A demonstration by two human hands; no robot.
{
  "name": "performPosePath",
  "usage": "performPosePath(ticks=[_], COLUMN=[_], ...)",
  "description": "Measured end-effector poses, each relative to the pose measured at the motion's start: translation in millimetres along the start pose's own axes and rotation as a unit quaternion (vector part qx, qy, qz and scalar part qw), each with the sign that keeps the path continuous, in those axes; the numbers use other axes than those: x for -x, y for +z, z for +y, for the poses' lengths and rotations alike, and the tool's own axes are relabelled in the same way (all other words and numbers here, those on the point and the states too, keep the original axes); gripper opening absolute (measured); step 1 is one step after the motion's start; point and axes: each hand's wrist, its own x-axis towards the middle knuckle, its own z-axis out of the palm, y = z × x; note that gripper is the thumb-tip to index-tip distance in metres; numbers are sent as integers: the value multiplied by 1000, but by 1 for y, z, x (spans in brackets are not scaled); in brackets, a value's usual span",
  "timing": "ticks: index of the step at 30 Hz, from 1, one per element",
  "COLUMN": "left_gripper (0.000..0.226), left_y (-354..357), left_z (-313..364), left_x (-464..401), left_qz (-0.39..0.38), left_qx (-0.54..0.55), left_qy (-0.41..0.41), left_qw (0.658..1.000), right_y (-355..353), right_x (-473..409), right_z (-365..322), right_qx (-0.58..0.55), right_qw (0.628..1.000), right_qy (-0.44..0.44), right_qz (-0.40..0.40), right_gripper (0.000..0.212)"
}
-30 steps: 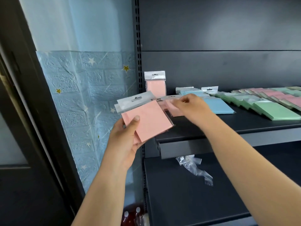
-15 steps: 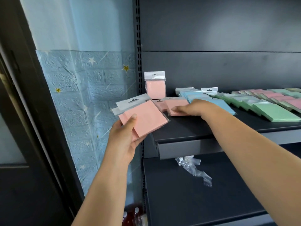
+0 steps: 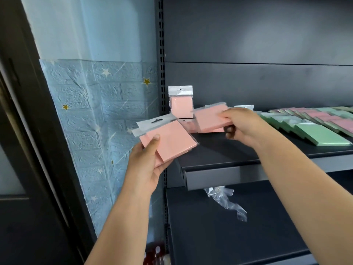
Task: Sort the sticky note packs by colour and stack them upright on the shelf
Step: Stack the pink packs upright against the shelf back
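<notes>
Shelf (image 3: 219, 150): rt hand (image 3: 242, 127) lifted pink pack (image 3: 209, 119).

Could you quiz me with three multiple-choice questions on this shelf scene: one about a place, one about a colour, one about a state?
1. Where does the upright pink pack stand?
A. far left of the upper shelf
B. lower shelf
C. on the green packs

2. What colour are the packs in the left hand?
A. green
B. pink
C. blue

3. How is the right hand?
A. hanging idle
B. flat on the shelf
C. gripping a pink pack

Answers: 1 A, it leans on the back panel at the upper shelf's left end. 2 B, the held packs are pink. 3 C, its fingers curl round a lifted pack.
</notes>
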Motion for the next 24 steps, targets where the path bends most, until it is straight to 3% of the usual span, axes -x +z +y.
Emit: performPosePath(ticks=[2,4,7,11,15,18,24], left_gripper=[8,8,15,17,26,26,30], left_y=[2,3,3,-3,-6,-5,-2], left_z=[-2,-3,-2,-3,-1,4,2], left_x=[-1,-3,-4,-5,-10,-22,-32], left_qz=[-6,-18,-43,-62,-64,-50,-136], left_qx=[3,7,2,-24,-52,-137,-216], left_qy=[3,5,11,24,68,145,163], left_qw=[1000,1000,999,998,994,979,953], right_y=[17,35,53,60,60,52,38], right_x=[16,23,23,24,23,16,9], right_z=[-2,2,10,15,11,9,17], right_qx=[-42,28,130,167,110,54,4], right_qw=[997,996,987,979,983,985,985], right_qy=[-21,-42,-69,-81,-75,-81,-87], right_qz=[-57,-77,-68,-85,-124,-142,-152], right_gripper=[19,6,41,46,34,22,15])
